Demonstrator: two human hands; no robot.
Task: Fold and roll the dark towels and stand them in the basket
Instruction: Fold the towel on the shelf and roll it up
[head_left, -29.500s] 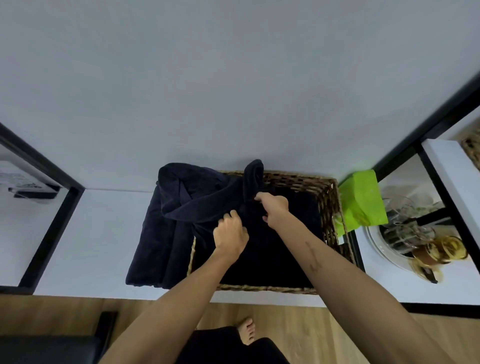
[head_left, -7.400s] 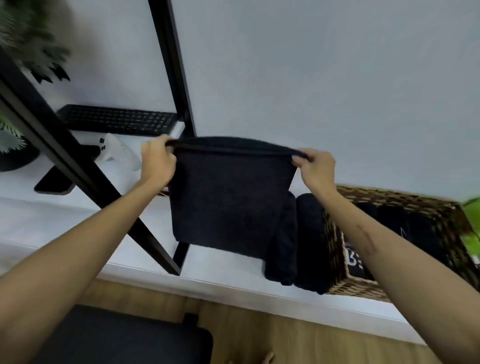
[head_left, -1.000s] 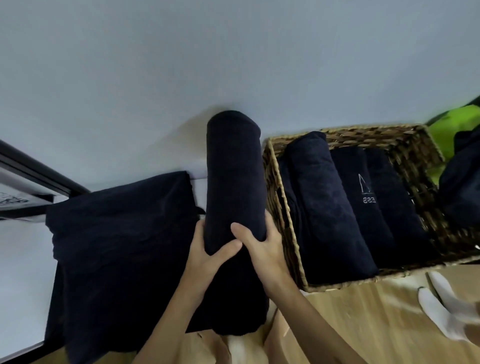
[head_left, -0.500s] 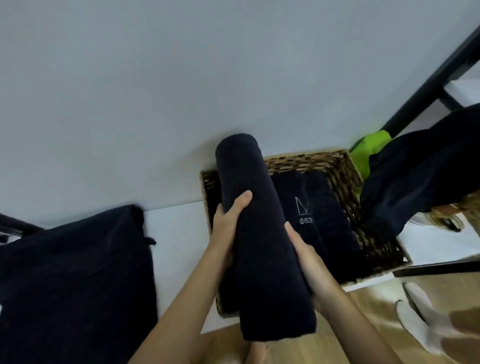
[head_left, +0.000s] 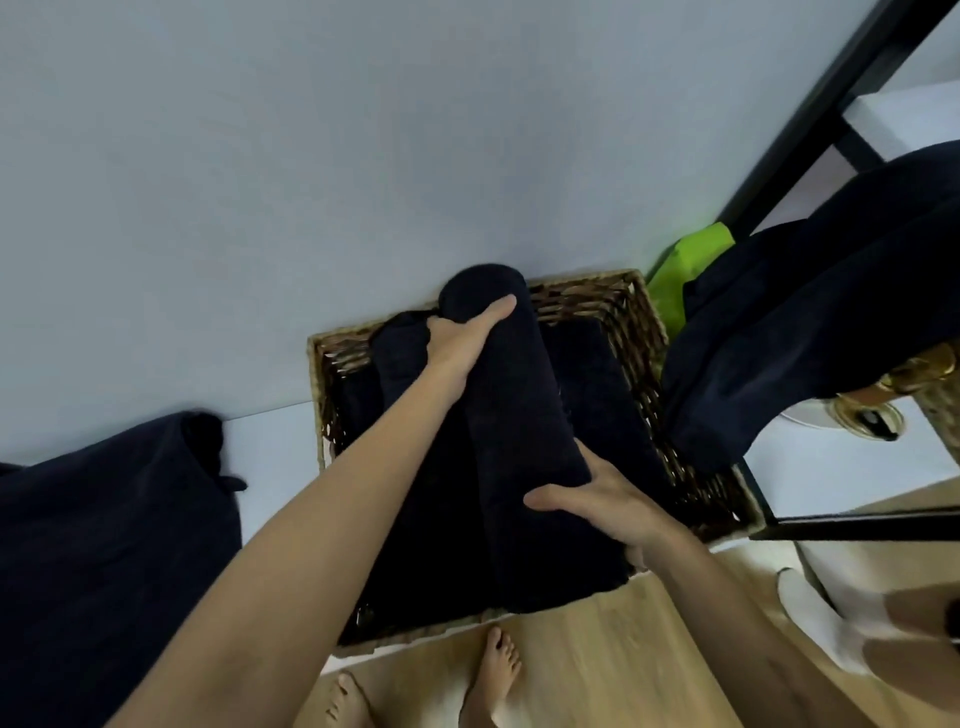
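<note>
Head view showed the rolled dark terry towel (head_left: 514, 431) over the woven wicker basket (head_left: 631, 306): soft, bulky, liable to unroll. Left hand (head_left: 462, 338) cupped its top; right hand (head_left: 597, 499) gripped mid-roll.

Rolled towel (head_left: 524, 431) hides the right hand's fingers (head_left: 597, 470), perhaps curled beneath.
</note>
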